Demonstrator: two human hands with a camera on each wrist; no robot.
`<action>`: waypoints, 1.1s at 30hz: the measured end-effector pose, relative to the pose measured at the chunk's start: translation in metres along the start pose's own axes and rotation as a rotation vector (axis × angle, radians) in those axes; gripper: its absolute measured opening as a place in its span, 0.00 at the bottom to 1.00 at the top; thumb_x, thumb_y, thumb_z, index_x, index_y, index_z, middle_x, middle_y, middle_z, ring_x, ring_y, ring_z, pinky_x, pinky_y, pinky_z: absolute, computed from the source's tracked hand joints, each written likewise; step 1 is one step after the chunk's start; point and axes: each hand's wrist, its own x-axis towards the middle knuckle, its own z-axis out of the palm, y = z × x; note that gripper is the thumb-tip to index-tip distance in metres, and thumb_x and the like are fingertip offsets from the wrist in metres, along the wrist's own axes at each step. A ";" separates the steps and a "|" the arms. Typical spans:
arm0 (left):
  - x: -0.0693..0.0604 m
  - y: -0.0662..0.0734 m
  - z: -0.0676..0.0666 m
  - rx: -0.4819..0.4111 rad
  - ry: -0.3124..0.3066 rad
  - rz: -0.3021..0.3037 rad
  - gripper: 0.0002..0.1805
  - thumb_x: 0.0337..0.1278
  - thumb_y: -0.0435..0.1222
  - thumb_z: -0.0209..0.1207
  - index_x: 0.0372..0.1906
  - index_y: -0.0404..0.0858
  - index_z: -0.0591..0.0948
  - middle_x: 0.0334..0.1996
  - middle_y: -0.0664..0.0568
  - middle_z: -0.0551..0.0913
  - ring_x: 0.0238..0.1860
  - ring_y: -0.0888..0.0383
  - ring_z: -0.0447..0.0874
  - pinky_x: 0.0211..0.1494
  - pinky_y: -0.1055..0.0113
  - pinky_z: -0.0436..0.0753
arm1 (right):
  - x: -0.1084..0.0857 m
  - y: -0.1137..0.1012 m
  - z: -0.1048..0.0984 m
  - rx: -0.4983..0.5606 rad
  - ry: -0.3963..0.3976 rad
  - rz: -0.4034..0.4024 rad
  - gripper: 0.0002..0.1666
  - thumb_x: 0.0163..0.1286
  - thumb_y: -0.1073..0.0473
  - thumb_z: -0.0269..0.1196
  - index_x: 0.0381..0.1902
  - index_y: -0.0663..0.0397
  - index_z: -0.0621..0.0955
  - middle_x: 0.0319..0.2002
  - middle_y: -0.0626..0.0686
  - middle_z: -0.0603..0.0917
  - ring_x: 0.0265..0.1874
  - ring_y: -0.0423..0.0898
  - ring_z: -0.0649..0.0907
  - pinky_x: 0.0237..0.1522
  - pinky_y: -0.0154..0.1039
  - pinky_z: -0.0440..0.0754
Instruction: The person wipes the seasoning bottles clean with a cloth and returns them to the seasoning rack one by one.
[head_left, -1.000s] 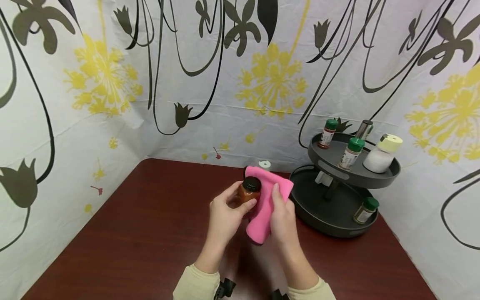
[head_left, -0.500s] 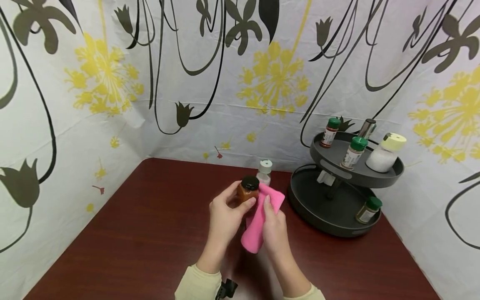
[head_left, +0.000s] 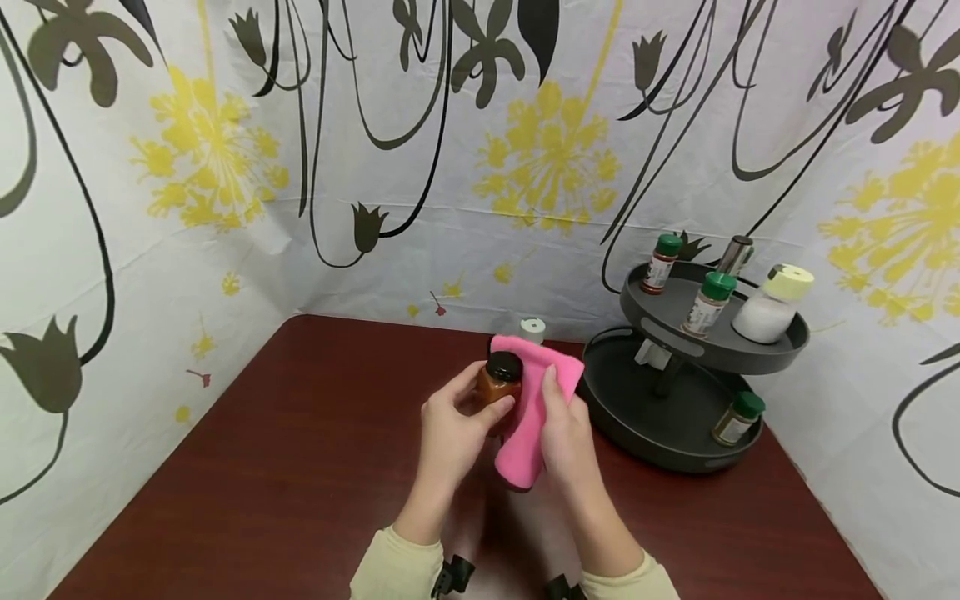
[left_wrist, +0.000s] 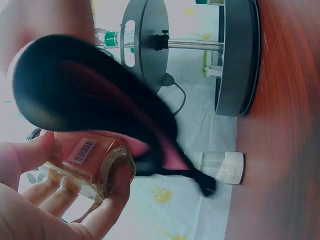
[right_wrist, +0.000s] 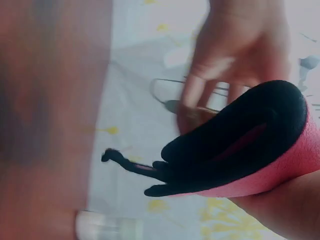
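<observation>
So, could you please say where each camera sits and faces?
Head: head-worn, facing forward and down at the jar, pink cloth and two-tier rack; left hand, right hand and sleeves show.
Left wrist: worn there, facing the jar and the cloth's dark side; left hand and part of the right show.
Right wrist: worn there, facing the folded cloth; both hands show.
Both wrist views share the cloth's dark side.

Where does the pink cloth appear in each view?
Head: pink cloth, lower centre, slightly right.
Left wrist: pink cloth, upper left past centre, mostly black.
Right wrist: pink cloth, centre to right edge.
Shared landmark, same order: white-capped bottle, behind the cloth; lower right; bottom left.
</observation>
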 end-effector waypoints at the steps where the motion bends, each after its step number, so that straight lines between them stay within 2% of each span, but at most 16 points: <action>1: -0.001 -0.001 0.000 -0.002 -0.005 0.000 0.27 0.57 0.39 0.78 0.62 0.52 0.87 0.53 0.48 0.92 0.50 0.51 0.94 0.51 0.58 0.92 | 0.000 -0.004 -0.001 -0.007 0.008 -0.018 0.38 0.84 0.30 0.44 0.68 0.52 0.77 0.55 0.58 0.84 0.49 0.45 0.83 0.49 0.35 0.82; 5: -0.002 -0.003 0.000 -0.010 -0.017 0.002 0.26 0.58 0.39 0.78 0.62 0.52 0.87 0.54 0.49 0.92 0.51 0.50 0.93 0.54 0.57 0.91 | -0.002 -0.010 -0.002 -0.017 0.023 -0.050 0.36 0.84 0.30 0.43 0.66 0.50 0.76 0.50 0.56 0.82 0.49 0.47 0.81 0.50 0.38 0.81; 10: -0.001 -0.002 0.001 -0.013 0.020 0.009 0.25 0.57 0.38 0.78 0.61 0.52 0.88 0.52 0.49 0.93 0.49 0.51 0.94 0.52 0.57 0.92 | -0.004 0.008 0.003 -0.015 0.029 -0.017 0.36 0.85 0.31 0.44 0.64 0.54 0.78 0.44 0.55 0.83 0.43 0.46 0.83 0.45 0.36 0.81; 16: 0.002 0.002 -0.001 -0.033 0.062 0.030 0.26 0.54 0.35 0.79 0.61 0.48 0.88 0.53 0.48 0.92 0.48 0.51 0.94 0.51 0.59 0.92 | -0.006 0.039 0.010 0.038 -0.065 0.072 0.39 0.85 0.32 0.44 0.69 0.58 0.76 0.55 0.61 0.85 0.47 0.46 0.85 0.47 0.37 0.84; 19: 0.000 0.001 -0.002 -0.040 0.063 0.018 0.27 0.55 0.34 0.78 0.62 0.47 0.87 0.56 0.48 0.92 0.50 0.50 0.93 0.53 0.58 0.92 | -0.007 0.047 0.010 0.064 -0.114 0.114 0.39 0.86 0.33 0.43 0.70 0.59 0.74 0.55 0.61 0.85 0.46 0.45 0.86 0.47 0.38 0.85; 22: -0.001 -0.001 -0.001 -0.062 0.075 0.003 0.28 0.62 0.33 0.74 0.68 0.42 0.83 0.60 0.44 0.89 0.56 0.47 0.91 0.59 0.53 0.90 | -0.007 0.048 0.010 0.085 -0.129 0.128 0.38 0.86 0.33 0.44 0.69 0.60 0.75 0.54 0.62 0.86 0.45 0.47 0.87 0.46 0.39 0.86; 24: -0.002 -0.002 0.000 -0.120 0.072 -0.029 0.28 0.71 0.33 0.66 0.74 0.38 0.77 0.65 0.41 0.86 0.62 0.45 0.87 0.63 0.50 0.88 | -0.006 0.048 0.009 0.094 -0.125 0.133 0.38 0.86 0.33 0.44 0.69 0.60 0.75 0.53 0.61 0.87 0.45 0.47 0.88 0.45 0.39 0.87; 26: -0.002 -0.003 0.001 -0.240 0.059 -0.095 0.28 0.80 0.35 0.57 0.79 0.38 0.68 0.69 0.38 0.81 0.65 0.43 0.83 0.63 0.48 0.87 | -0.006 0.047 0.008 0.105 -0.119 0.139 0.38 0.86 0.33 0.44 0.69 0.60 0.76 0.54 0.61 0.87 0.45 0.48 0.88 0.46 0.39 0.87; 28: -0.001 -0.003 0.002 -0.350 0.054 -0.167 0.28 0.85 0.40 0.50 0.81 0.40 0.61 0.70 0.36 0.76 0.66 0.42 0.81 0.62 0.46 0.86 | -0.007 0.045 0.008 0.109 -0.119 0.148 0.38 0.86 0.33 0.44 0.69 0.57 0.75 0.56 0.59 0.86 0.47 0.48 0.87 0.47 0.39 0.87; 29: -0.001 -0.002 0.002 -0.389 0.057 -0.202 0.30 0.85 0.43 0.50 0.81 0.41 0.59 0.70 0.37 0.74 0.66 0.43 0.79 0.62 0.46 0.86 | -0.007 0.044 0.007 0.110 -0.121 0.151 0.37 0.85 0.33 0.44 0.70 0.56 0.75 0.57 0.59 0.86 0.48 0.48 0.87 0.48 0.40 0.87; 31: -0.001 -0.002 0.002 -0.412 0.082 -0.247 0.32 0.82 0.47 0.54 0.80 0.41 0.59 0.69 0.38 0.74 0.66 0.44 0.79 0.64 0.47 0.85 | -0.008 0.041 0.007 0.109 -0.122 0.149 0.37 0.85 0.32 0.45 0.70 0.55 0.74 0.58 0.59 0.85 0.49 0.49 0.87 0.49 0.40 0.86; 33: -0.001 -0.002 0.002 -0.357 0.106 -0.256 0.34 0.77 0.50 0.61 0.75 0.40 0.62 0.66 0.39 0.76 0.64 0.46 0.79 0.66 0.48 0.83 | -0.009 0.037 0.007 0.103 -0.124 0.143 0.36 0.85 0.32 0.45 0.70 0.53 0.74 0.59 0.59 0.85 0.50 0.49 0.86 0.49 0.40 0.86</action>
